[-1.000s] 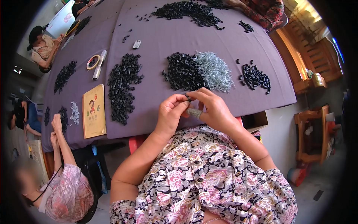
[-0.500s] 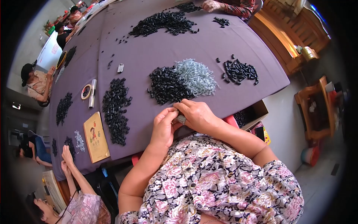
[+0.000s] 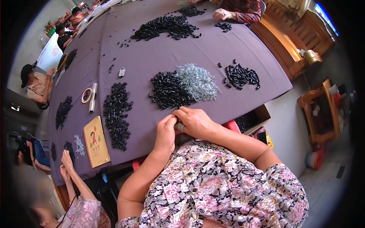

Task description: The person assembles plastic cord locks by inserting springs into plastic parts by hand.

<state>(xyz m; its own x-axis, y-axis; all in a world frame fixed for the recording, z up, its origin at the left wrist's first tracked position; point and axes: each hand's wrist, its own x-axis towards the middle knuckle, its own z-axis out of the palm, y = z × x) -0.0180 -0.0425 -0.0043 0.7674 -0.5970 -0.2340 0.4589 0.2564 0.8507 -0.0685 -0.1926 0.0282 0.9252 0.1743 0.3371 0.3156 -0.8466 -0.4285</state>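
Observation:
At the table's near edge, my left hand (image 3: 165, 132) and my right hand (image 3: 198, 122) meet, fingers pinched together. Under the curled fingers of my right hand shows a pale grey clump (image 3: 179, 126), maybe several of the small clear pieces. Whatever my left fingertips pinch is hidden. Just beyond my hands lies a heap of short black plastic tubes (image 3: 167, 91), running into a pile of small clear plastic pieces (image 3: 196, 81) on its right. Another pile of black parts (image 3: 242, 76) sits farther right, and a long one (image 3: 117, 116) to the left.
A yellow booklet (image 3: 96, 142), a tape roll (image 3: 87, 95) and a shiny cylinder (image 3: 92, 98) lie on the purple-grey tablecloth (image 3: 140, 57). A box of black parts (image 3: 258, 119) stands below the right edge. Across the table is a co-worker's hand (image 3: 224, 15); another co-worker's hands (image 3: 67, 166) are at left.
The view has shifted slightly. My hands stay together at the table edge, with fingers a little more closed. The co-worker's hand across the table has moved, and a second hand shows there.

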